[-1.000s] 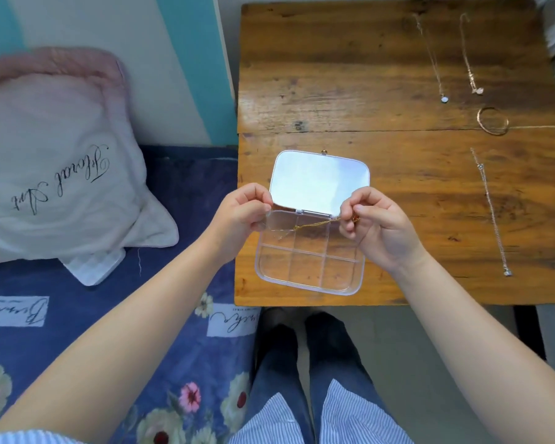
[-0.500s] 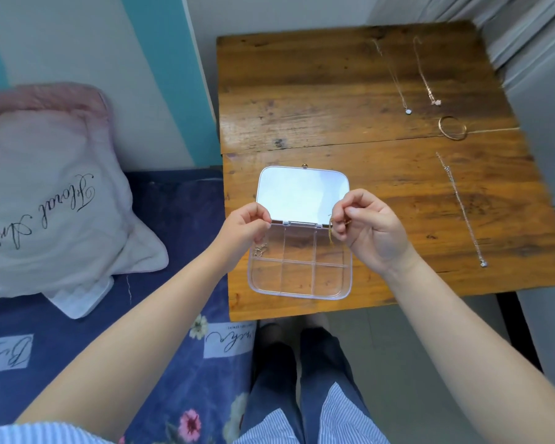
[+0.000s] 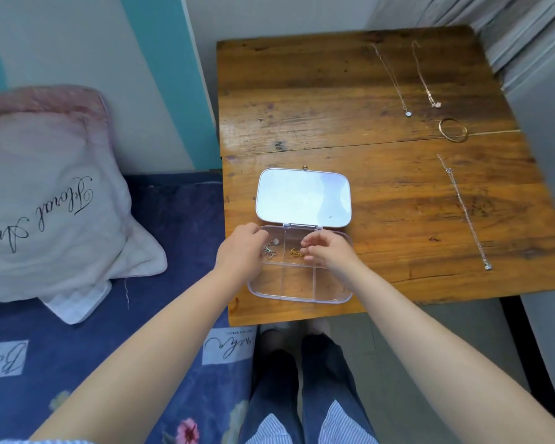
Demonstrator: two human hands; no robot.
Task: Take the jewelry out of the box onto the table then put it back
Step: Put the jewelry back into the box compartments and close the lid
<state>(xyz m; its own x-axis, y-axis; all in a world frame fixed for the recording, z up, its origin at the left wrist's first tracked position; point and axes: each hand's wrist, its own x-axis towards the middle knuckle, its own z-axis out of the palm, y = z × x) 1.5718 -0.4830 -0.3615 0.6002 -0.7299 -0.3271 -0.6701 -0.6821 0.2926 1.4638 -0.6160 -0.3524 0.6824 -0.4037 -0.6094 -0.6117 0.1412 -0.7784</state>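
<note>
Sitting at the near edge of a wooden table (image 3: 318,100): a clear box (image 3: 300,278), lid (image 3: 303,197) lying open and flat behind it, hinge between the two. Dividing into compartments, two rows visible.

Resting over the box's left wall: the left hand (image 3: 241,251), fingers curled toward the far-left compartment, where a silvery chain (image 3: 269,251) is lying bunched. Cannot tell whether those fingers are pinching the chain or only touching the box.

Hovering over the far-middle and far-right compartments: the right hand (image 3: 329,251), fingertips drawn loosely together just beside a small gold chain (image 3: 296,253) lying in the far-middle compartment. Touching or just apart, cannot tell; nothing seen gripped.

Lying on the table's right side, well apart from the box: two thin necklaces (image 3: 393,80) (image 3: 425,75) stretched side by side at the far end, each ending in a small pendant; a gold bangle (image 3: 453,129) just nearer; a long silvery necklace (image 3: 465,213) running toward the near edge.

Lying left of the table on a blue floral bedsheet (image 3: 161,219): a white pillow (image 3: 45,193) carrying black cursive writing, seen upside down and not clearly readable. Showing on the sheet: white patches with more cursive script, also not readable.
</note>
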